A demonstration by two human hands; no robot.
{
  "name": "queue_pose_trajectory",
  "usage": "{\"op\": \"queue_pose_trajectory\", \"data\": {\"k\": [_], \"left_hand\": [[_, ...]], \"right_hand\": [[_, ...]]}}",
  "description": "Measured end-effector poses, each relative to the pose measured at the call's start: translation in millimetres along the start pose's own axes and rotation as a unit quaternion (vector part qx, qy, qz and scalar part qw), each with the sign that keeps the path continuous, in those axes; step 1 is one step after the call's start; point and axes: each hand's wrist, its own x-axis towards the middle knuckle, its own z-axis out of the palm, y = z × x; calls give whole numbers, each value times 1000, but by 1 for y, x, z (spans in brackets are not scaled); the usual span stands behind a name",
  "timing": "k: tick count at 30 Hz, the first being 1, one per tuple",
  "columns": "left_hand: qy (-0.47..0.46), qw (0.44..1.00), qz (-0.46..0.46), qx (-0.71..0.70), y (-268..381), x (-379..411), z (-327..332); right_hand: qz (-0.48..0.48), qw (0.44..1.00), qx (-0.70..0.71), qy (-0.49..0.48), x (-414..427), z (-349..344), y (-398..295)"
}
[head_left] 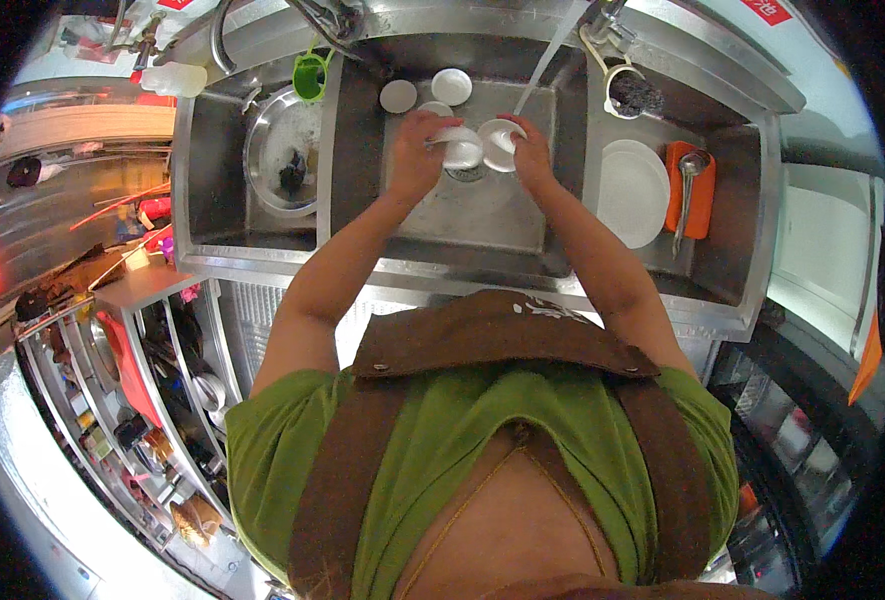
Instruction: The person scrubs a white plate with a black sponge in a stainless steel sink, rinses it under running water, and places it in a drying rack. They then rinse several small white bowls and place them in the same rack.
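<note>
Over the middle basin of a stainless steel sink (472,225), my left hand (418,154) grips a small white dish (460,150), tilted. My right hand (534,154) holds another small white dish (498,154) by its right edge, close beside the first. A stream of water (551,56) falls from the tap just behind my right hand. Beyond my left hand lie several small round white dishes, one at the back (451,87) and one further left (398,97). The drain (466,174) shows partly below the held dishes.
In the left basin sits a round metal bowl (262,161); a green strainer (310,76) hangs at the divider. The right basin holds a large white plate (632,193), an orange tray (701,214) with a metal ladle (688,187), and a white-rimmed holder (618,94) with a dark scourer.
</note>
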Motion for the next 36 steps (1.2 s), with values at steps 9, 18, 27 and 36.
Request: {"op": "queue_pose_trajectory", "data": {"k": [9, 18, 27, 36], "left_hand": [[-166, 978, -124, 3, -8, -3, 32], [-76, 919, -319, 219, -232, 15, 62], [-145, 926, -306, 168, -290, 22, 78], [-81, 953, -269, -117, -86, 57, 26]], "right_hand": [[382, 798, 454, -108, -26, 13, -27], [388, 753, 518, -121, -51, -26, -11], [410, 750, 516, -45, -85, -57, -5], [326, 781, 510, -154, -111, -73, -36]]}}
